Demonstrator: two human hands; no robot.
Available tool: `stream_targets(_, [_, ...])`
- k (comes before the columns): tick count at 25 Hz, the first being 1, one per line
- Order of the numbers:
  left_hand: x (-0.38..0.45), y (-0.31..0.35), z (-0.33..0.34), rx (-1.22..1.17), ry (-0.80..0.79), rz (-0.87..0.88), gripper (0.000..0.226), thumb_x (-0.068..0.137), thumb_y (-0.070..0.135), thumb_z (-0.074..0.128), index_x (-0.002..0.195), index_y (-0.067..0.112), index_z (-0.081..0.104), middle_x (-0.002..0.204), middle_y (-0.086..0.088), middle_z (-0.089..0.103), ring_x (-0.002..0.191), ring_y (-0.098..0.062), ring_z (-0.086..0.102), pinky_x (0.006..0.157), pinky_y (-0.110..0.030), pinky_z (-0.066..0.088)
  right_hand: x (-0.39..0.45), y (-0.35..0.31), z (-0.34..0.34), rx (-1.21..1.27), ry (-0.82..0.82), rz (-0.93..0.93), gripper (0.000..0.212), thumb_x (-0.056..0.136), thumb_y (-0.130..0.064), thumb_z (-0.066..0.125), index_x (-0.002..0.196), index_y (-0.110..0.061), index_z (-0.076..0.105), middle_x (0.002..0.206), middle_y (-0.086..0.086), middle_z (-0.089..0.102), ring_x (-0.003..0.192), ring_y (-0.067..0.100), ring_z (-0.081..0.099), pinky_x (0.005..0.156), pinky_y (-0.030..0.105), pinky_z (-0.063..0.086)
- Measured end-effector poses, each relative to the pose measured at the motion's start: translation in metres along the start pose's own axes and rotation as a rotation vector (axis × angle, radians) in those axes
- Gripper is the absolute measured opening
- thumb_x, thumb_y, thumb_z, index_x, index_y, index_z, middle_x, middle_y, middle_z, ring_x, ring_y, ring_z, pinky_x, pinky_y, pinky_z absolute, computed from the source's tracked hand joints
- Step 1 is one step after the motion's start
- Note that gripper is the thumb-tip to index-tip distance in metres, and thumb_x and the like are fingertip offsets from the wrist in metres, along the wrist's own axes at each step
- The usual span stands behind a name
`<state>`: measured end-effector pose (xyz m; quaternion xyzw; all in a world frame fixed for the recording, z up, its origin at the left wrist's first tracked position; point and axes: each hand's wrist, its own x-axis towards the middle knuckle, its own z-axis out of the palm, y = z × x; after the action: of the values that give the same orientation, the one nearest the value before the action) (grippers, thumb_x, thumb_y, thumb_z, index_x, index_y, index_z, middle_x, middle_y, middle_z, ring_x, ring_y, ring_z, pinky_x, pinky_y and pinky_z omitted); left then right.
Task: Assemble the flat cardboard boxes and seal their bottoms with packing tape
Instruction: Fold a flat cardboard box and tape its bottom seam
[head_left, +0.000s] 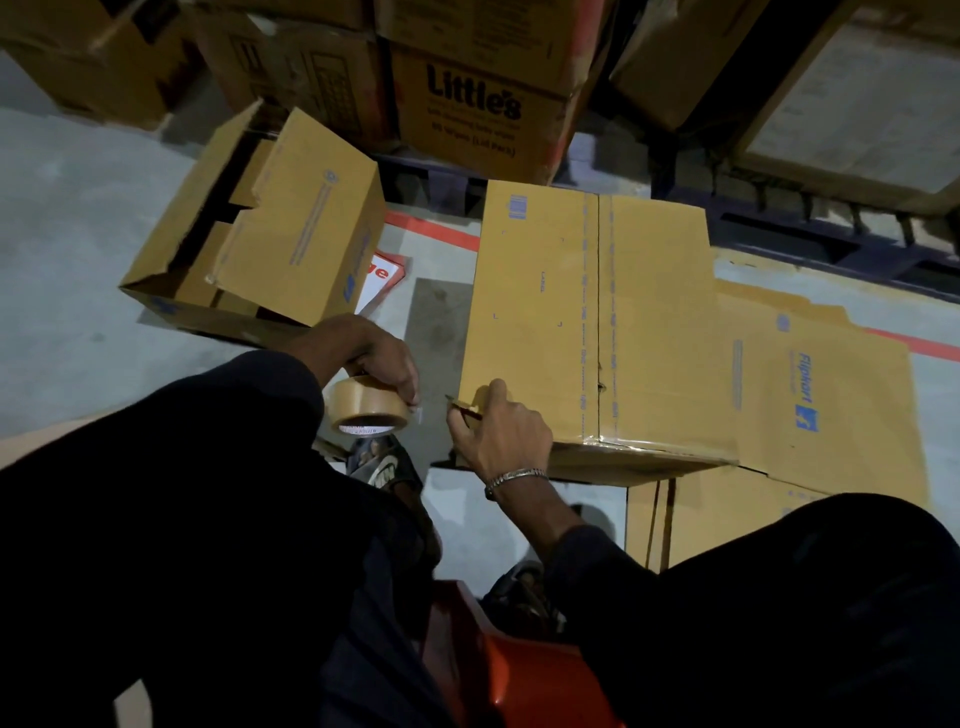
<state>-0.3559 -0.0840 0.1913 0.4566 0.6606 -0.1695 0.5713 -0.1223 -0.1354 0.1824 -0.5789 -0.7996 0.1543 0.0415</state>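
An assembled cardboard box (597, 322) stands on the floor in front of me, its flaps closed and clear tape running along the middle seam. My left hand (382, 358) grips a roll of brown packing tape (366, 405) just left of the box's near corner. My right hand (498, 431) rests at that near left corner and pinches a thin dark blade-like tool (465, 408), thumb on the cardboard. A short strip of tape stretches from the roll toward the box.
Another assembled box (260, 228) lies on its side at the left with open flaps. Flat Flipkart cartons (821, 395) lie under and right of the taped box. Stacked cartons (478, 93) on a pallet stand behind. A red stool (498, 670) is between my knees.
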Motion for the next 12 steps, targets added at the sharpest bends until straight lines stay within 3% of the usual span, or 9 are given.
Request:
stream_targets(3, [-0.002,0.004,-0.003,0.033,0.016,0.014,0.007,0.096,0.019,0.073,0.093,0.021,0.079,0.099,-0.002,0.074,0.086,-0.024,0.068,0.078,-0.035,0.057,0.002,0.001,-0.002,-0.026,-0.026,-0.054,0.052,0.087,-0.064,0.054,0.106,-0.016,0.045,0.080,0.007,0.068,0.072,0.035,0.067,0.056,0.035,0.040])
stream_targets(7, [-0.002,0.002,-0.006,0.009,0.000,-0.001,0.011,0.095,0.020,0.074,0.103,0.016,0.079,0.109,-0.008,0.073,0.098,-0.031,0.069,0.094,-0.044,0.057,0.003,0.001,-0.005,-0.084,-0.088,-0.097,0.056,0.083,-0.059,0.062,0.112,-0.016,0.044,0.090,0.006,0.071,0.080,0.034,0.068,0.060,0.034,0.040])
stream_targets(12, [-0.010,-0.013,-0.017,-0.090,0.088,-0.001,0.009,0.094,0.018,0.075,0.098,0.018,0.083,0.108,-0.004,0.077,0.112,-0.034,0.069,0.099,-0.046,0.056,0.015,0.012,-0.008,-0.161,-0.197,-0.246,0.066,0.084,-0.057,0.076,0.121,-0.013,0.043,0.096,0.011,0.070,0.087,0.036,0.068,0.061,0.037,0.039])
